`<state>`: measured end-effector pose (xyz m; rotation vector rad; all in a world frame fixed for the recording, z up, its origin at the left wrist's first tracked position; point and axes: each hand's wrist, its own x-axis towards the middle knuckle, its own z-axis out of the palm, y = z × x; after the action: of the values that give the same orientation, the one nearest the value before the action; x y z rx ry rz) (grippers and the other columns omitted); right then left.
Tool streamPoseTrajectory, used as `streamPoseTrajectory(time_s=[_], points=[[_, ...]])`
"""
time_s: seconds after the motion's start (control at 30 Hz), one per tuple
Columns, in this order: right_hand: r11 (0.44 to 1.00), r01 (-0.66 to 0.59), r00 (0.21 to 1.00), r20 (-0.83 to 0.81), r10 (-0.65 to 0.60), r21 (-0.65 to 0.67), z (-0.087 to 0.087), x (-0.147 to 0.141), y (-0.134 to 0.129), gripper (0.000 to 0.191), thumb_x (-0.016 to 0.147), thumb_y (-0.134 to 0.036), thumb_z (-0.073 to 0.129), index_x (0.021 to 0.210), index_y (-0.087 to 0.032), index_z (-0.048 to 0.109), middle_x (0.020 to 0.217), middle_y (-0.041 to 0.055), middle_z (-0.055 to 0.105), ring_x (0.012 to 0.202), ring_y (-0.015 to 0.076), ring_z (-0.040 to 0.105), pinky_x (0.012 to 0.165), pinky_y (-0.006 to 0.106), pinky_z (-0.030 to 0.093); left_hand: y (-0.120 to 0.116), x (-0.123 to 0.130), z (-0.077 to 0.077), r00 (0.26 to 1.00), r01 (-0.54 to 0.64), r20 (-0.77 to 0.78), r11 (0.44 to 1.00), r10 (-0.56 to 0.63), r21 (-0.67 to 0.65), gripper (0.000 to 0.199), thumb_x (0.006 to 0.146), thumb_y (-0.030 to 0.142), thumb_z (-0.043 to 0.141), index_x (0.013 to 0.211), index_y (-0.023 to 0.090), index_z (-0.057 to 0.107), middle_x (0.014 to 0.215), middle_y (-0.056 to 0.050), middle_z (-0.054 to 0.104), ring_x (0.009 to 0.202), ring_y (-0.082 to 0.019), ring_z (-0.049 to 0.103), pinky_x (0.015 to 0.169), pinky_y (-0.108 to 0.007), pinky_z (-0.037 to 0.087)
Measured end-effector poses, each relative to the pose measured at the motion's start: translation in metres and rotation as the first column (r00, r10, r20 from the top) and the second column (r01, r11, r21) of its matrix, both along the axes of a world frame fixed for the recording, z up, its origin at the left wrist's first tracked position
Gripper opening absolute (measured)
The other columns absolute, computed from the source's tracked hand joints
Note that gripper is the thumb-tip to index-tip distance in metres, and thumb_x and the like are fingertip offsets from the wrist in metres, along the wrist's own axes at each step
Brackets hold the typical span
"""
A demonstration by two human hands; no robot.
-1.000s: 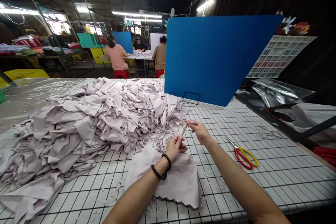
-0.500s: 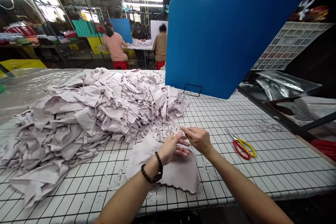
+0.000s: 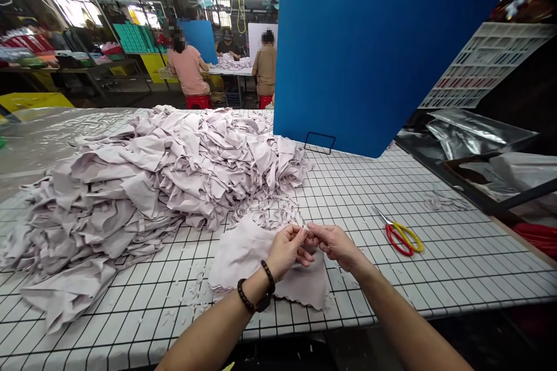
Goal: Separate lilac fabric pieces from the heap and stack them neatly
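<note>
Pinched between close-set fingertips of the left hand [image 3: 287, 249] and right hand [image 3: 333, 243]: a narrow, pale fabric strip [image 3: 306, 228], just over the far right part of a stack of lilac fabric pieces [image 3: 241, 252]. Probably very light, soft and limp, easily twisted; best taken by the two ends. Likely just as floppy in the stack, so better held by a scalloped edge with support beneath. Just beyond, a tangle of fabric trimmings [image 3: 270, 211]; leftward, a large crumpled fabric heap [image 3: 174, 168]; rightward on the grid-patterned desk [image 3: 435, 284], red-and-yellow-handled scissors [image 3: 404, 237]. Hidden: most of the strip behind fingers, length impossible to tell; part of the stack beneath the hands, layers uncountable; anything behind the blue board [image 3: 357, 64].
</note>
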<state>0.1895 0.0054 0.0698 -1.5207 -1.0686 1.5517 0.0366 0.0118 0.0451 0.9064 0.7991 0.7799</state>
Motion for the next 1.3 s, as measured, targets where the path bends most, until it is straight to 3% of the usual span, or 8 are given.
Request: streamPoseTrajectory(time_s=[0.1,0.2,0.3,0.4,0.53,0.77,1.03,1.3], points=[[0.999,0.03,0.99,-0.14,-0.033,-0.022,0.0,-0.002,-0.005,0.032,0.068,-0.046,0.07,0.073,-0.015,0.062,0.053,-0.0036,0.047,0.041,0.0036,0.025,0.036,0.019,0.008,-0.005,0.001,-0.004,0.997,0.039,-0.07,0.999,-0.037,0.021,0.046,0.074,0.059,0.056,0.089,0.016,0.049,0.08,-0.004,0.062,0.046,-0.011,0.06,0.039,-0.021,0.045],[0.996,0.08,0.984,-0.16,-0.074,0.031,-0.007,-0.005,-0.008,0.031,0.062,-0.042,0.075,0.066,-0.015,0.061,0.055,-0.0025,0.049,0.046,0.006,0.037,0.036,0.018,0.018,-0.009,-0.011,-0.005,0.966,0.082,-0.254,0.988,-0.047,0.131,0.043,0.079,0.058,0.05,0.09,0.016,0.053,0.078,-0.003,0.062,0.041,-0.008,0.053,0.039,-0.021,0.041],[0.991,0.103,0.987,-0.131,-0.092,0.086,-0.018,-0.008,-0.009,0.029,0.062,-0.042,0.074,0.068,-0.015,0.064,0.063,0.0002,0.054,0.054,0.0099,0.046,0.04,0.02,0.032,-0.012,-0.033,-0.004,0.85,0.1,-0.514,0.923,0.116,0.373,0.033,0.079,0.047,0.055,0.095,0.018,0.057,0.068,0.001,0.059,0.049,-0.009,0.052,0.049,-0.021,0.039],[0.992,0.051,0.999,-0.024,-0.048,0.12,-0.027,-0.011,-0.01,0.025,0.065,-0.039,0.071,0.075,-0.016,0.067,0.067,0.0015,0.058,0.056,0.0119,0.049,0.045,0.023,0.036,-0.014,-0.049,-0.005,0.715,0.174,-0.664,0.865,0.218,0.471,0.027,0.076,0.036,0.06,0.097,0.02,0.058,0.058,0.005,0.053,0.056,-0.012,0.052,0.056,-0.022,0.037],[0.927,-0.146,0.943,0.332,0.025,0.345,-0.027,-0.015,-0.009,0.012,0.076,-0.029,0.059,0.072,-0.019,0.066,0.077,0.003,0.061,0.071,0.0158,0.055,0.065,0.028,0.043,-0.013,-0.052,-0.011,0.648,0.25,-0.729,0.842,0.221,0.477,0.019,0.077,0.029,0.058,0.094,0.021,0.06,0.055,0.005,0.05,0.054,-0.013,0.049,0.055,-0.023,0.032],[0.805,-0.426,0.738,0.673,0.046,0.413,-0.026,-0.023,-0.005,0.014,0.08,-0.019,0.051,0.069,-0.02,0.059,0.079,0.003,0.058,0.076,0.0172,0.053,0.07,0.029,0.041,-0.007,-0.049,-0.016,0.649,0.246,-0.719,0.825,0.25,0.509,0.013,0.078,0.03,0.058,0.083,0.019,0.063,0.058,0.002,0.053,0.055,-0.013,0.047,0.054,-0.023,0.031],[0.793,-0.486,0.653,0.755,0.051,0.367,-0.027,-0.025,-0.004,0.013,0.081,-0.017,0.05,0.069,-0.02,0.056,0.08,0.0034,0.056,0.079,0.0175,0.052,0.069,0.028,0.04,-0.007,-0.05,-0.019,0.682,0.214,-0.682,0.819,0.264,0.532,0.014,0.078,0.032,0.058,0.08,0.019,0.064,0.062,0.001,0.057,0.057,-0.014,0.049,0.055,-0.024,0.034],[0.805,-0.489,0.642,0.763,0.071,0.337,-0.027,-0.029,-0.004,0.012,0.08,-0.019,0.052,0.068,-0.02,0.055,0.077,0.0028,0.058,0.076,0.0167,0.053,0.067,0.027,0.038,-0.006,-0.051,-0.02,0.69,0.211,-0.678,0.826,0.252,0.522,0.017,0.079,0.034,0.057,0.078,0.019,0.066,0.065,0.0,0.06,0.058,-0.014,0.05,0.056,-0.024,0.034]])
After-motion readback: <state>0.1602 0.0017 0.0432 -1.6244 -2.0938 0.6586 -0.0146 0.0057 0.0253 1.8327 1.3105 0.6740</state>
